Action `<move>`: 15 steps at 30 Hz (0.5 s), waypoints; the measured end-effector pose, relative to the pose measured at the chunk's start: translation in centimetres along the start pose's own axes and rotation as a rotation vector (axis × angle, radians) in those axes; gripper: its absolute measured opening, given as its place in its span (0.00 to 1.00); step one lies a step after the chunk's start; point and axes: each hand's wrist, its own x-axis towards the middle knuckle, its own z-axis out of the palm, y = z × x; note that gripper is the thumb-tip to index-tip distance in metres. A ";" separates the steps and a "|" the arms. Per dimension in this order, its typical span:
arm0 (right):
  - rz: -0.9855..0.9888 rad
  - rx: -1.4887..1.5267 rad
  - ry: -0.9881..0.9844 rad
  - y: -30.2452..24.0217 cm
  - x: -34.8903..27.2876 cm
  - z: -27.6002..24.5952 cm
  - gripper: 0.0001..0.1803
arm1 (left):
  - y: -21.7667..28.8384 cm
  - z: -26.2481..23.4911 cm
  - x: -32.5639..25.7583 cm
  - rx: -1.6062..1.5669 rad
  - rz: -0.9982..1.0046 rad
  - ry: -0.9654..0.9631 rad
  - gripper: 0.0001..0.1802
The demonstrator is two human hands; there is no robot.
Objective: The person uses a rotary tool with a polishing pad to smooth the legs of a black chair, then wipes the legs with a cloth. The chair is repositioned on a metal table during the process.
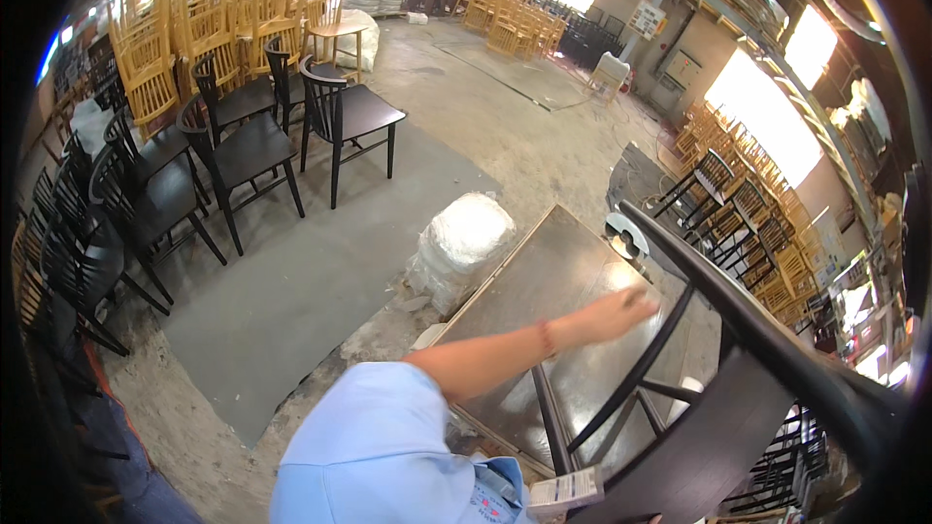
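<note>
My left hand (619,316) reaches across a dark, shiny-topped work table (529,277). Its slightly blurred fingers look curled together; what they hold, if anything, is too small to name. A black wooden chair (714,437) rests tilted on the table at the right, its legs and rails around the space beside my hand. At the bottom edge only a sliver of skin shows by the chair seat, perhaps my right hand (657,519); its fingers are hidden. A small white printed packet (566,491) sticks out at my blue shirt's pocket.
A plastic-wrapped bundle (464,243) stands against the table's far left side. Several finished black chairs (254,150) stand on a grey floor mat (311,301) at left. Unpainted wooden chairs (209,29) are stacked behind. A white roll (626,235) sits past the table's far edge.
</note>
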 end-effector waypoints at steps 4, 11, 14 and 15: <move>-0.110 0.084 -0.109 0.7 1.9 0.9 0.32 | -0.7 -0.6 -9.7 -0.176 0.095 -0.368 0.48; -0.181 0.206 -0.434 -1.6 -3.2 14.3 0.32 | 4.7 0.5 -14.5 -0.204 0.016 -0.038 0.56; -0.069 0.462 -0.818 -2.9 -2.6 18.2 0.23 | 7.2 -1.0 -11.1 -0.327 0.036 0.085 0.51; -0.088 0.423 -0.576 -3.1 -2.7 19.9 0.23 | 5.1 -1.6 -9.1 -0.092 0.074 0.142 0.39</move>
